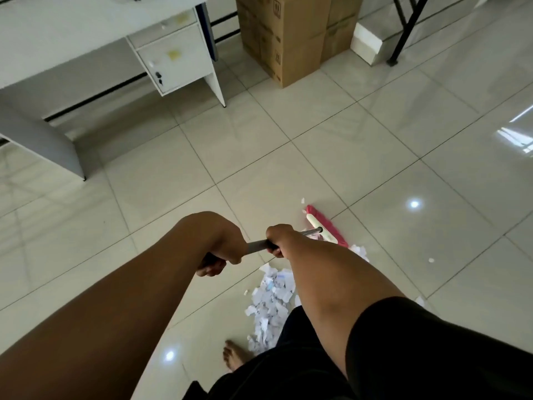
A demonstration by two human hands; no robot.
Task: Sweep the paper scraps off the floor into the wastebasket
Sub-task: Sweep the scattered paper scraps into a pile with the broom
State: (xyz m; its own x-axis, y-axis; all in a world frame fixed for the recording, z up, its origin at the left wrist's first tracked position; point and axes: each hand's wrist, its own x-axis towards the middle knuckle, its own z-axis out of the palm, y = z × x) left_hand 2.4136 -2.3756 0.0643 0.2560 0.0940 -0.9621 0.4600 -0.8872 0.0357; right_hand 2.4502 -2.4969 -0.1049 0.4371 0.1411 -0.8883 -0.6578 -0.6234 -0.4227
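— Standing barefoot, is that the person's foot at the near edge of the floor?

— Yes, just beside the paper scraps, which lie heaped in a long drift between the foot and the broom head. They look gathered on purpose, so one more stroke can carry the lot.

— And the hands?

— Both are wrapped tight round the broom handle. The left hand grips the upper end, fingers curled under; the right hand clamps lower down, nearer the head. Split like that, I'd judge, for leverage: one steers, one pushes.

— Where's the broom head?

— The pink broom head rests on the tiles at the far end of the heap, bristles touching the outer scraps. A few stray bits lie apart to the right.

— The wastebasket?

— Not in view. Farther off stand a white desk at the far left corner and cardboard boxes against the far edge.
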